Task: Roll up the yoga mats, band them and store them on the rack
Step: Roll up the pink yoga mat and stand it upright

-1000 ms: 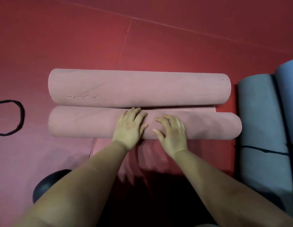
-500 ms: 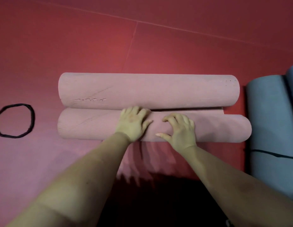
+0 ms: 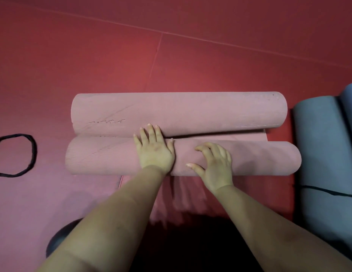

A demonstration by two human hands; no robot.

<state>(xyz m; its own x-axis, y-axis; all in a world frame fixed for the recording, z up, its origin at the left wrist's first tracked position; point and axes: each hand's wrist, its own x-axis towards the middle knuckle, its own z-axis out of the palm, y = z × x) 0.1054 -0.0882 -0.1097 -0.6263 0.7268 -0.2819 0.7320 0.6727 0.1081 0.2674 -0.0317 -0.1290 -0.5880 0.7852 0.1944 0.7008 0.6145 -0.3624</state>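
Observation:
Two pink rolls lie side by side across the red floor: a far roll and a near roll, with a thin strip of flat pink mat showing between them on the right. My left hand lies flat on top of the near roll, fingers straight and reaching to the gap between the rolls. My right hand rests on the near roll just to the right, fingers bent with the tips pressing the mat. A black elastic band lies in a loop on the floor at the left.
Rolled blue-grey mats lie at the right edge, one crossed by a black band. A dark rounded object sits at the lower left by my left arm. Red floor tiles stretch beyond the rolls.
My left hand has slid forward and flattened over the near roll toward the far roll. The view has shifted slightly, bringing the black band fully into sight at the left.

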